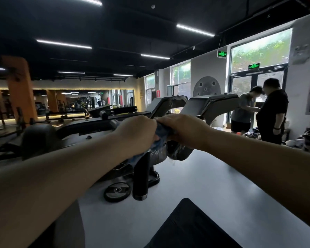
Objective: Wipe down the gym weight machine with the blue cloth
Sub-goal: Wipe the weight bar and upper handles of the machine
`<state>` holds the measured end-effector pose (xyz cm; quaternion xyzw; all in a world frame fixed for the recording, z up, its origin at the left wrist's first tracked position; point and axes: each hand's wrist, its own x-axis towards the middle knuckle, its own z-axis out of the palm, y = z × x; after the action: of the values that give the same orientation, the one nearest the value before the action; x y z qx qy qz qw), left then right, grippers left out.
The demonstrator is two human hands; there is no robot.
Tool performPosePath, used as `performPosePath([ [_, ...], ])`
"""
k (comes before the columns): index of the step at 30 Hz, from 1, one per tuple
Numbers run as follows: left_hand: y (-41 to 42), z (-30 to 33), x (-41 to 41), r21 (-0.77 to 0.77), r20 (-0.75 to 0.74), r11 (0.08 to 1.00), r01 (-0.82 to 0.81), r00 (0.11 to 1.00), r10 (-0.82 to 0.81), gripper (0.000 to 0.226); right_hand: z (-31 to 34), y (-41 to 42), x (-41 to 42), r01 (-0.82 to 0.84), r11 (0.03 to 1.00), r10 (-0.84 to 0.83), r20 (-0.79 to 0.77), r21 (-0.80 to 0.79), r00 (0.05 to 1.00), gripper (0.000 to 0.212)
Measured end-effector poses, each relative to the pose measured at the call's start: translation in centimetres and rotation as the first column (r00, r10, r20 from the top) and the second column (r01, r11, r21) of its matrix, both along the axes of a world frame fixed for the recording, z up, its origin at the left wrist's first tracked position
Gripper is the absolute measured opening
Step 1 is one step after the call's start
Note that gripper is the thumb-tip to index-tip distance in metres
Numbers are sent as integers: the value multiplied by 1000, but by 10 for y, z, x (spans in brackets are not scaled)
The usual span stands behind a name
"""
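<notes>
You're out on the gym floor [213, 185], pale grey and wide, with long ceiling lights [64, 44] overhead and bright windows [260, 49] on the far wall. Two people [270, 111] stand over by those windows, well apart from you and busy with something of their own.

Right in front of you is the weight machine [213, 102], its two angled grey arms rising beyond your hands and a dark frame running off to your left. Lower down, a black upright handle [140, 178] stands just below your hands, and a weight plate [117, 191] lies flat on the floor beside it.

Now the hands. Both arms reach straight out and meet at the same spot on the machine, knuckles nearly touching. Your left hand [138, 133] has its fingers curled down over the blue cloth [161, 135], and your right hand [183, 130] looks clenched onto the other side of it, though its fingertips are hidden behind the hand. The cloth is bunched between the two hands, a tail of it hanging under the left wrist. That two-handed hold looks like a way of wrapping the cloth round a bar so it bears on every side as you rub. Much of the machine looks left to wipe.
</notes>
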<state>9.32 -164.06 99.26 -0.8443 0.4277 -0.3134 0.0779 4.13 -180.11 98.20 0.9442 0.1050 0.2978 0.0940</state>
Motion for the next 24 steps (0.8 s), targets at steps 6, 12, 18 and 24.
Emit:
performPosePath([
  [6,-6,-1,-6,-50,-29,998,-24,999,23,33,4,-9,1,-48,998,48,-7,36,999,61],
  [12,-5,-6,-13,-131,-20,991,-36,999,34,33,10,-17,7,-171,983,175,-58,60,983,56],
  [18,-22,-12,-15,-177,0,976,-124,992,126,20,17,-32,8,-301,952,297,-81,-46,951,56],
  [24,-45,-15,-26,-185,-42,952,-245,970,241,34,23,-62,14,-432,893,427,-65,-129,902,43],
])
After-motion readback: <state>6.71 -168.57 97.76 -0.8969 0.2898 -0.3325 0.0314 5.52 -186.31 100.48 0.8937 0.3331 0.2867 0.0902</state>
